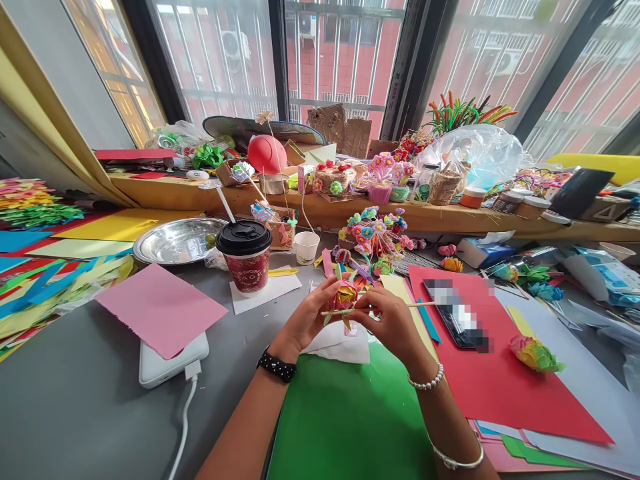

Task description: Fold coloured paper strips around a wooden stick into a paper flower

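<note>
My left hand (311, 313) and my right hand (390, 319) meet over the grey table, both pinching a small folded paper flower (345, 295) of pink, orange and yellow. A thin wooden stick (417, 305) runs sideways through the flower, out past my right hand. Green paper bits hang under the flower. Below my hands lie a white tissue (340, 343) and a green paper sheet (345, 420). My left wrist wears a black band, my right wrist a bead bracelet and a bangle.
A red lidded paper cup (245, 257) stands left of my hands, with a metal plate (175, 241) behind it. A pink sheet (160, 307) lies on a white power bank (170, 363). A phone (457, 313) rests on red paper (500, 380); another paper flower (534, 353) lies there. The sill holds many crafts.
</note>
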Motion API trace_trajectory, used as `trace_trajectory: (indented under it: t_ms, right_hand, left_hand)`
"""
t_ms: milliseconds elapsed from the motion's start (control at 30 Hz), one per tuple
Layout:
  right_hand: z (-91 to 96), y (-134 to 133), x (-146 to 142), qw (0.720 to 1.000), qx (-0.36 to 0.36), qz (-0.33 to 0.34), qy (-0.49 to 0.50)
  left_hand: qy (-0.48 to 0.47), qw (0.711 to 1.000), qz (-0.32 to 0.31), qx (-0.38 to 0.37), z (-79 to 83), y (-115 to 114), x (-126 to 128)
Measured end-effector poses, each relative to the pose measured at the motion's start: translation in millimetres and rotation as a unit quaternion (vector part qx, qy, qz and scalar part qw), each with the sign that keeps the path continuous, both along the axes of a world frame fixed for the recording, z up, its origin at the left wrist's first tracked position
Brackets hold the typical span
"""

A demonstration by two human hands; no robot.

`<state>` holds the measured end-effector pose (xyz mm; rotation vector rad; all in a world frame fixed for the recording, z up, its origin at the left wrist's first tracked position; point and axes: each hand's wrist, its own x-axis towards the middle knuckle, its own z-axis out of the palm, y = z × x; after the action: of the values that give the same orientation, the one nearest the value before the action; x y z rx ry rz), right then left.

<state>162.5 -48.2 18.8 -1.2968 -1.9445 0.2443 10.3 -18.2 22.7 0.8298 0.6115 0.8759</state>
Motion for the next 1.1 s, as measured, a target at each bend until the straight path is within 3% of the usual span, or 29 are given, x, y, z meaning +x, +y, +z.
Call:
trace_trajectory:
  t_ms: [333, 600, 867, 1100]
  right_hand:
    - [-0.9, 1.2, 0.4, 1.000, -0.015, 0.000, 0.003]
    - [-5.9, 2.5, 5.0, 0.986, -0.153, 0.062, 0.020]
    - [-4.2, 1.4, 3.8, 0.987, -0.146, 0.061, 0.023]
    - [2.5, -1.6, 5.1, 0.984, -0.145, 0.100, 0.029]
  left_hand:
    - [0.020, 1.000, -0.008, 0.011, -2.1, 0.0, -0.9]
    - [0.052, 0.997, -0.036, 0.043, -0.1, -0.4, 0.8]
    - [0.047, 0.998, -0.021, 0.028, -2.2, 0.7, 0.8]
    - [0.044, 0.998, -0.024, 0.033, 2.1, -1.1, 0.6]
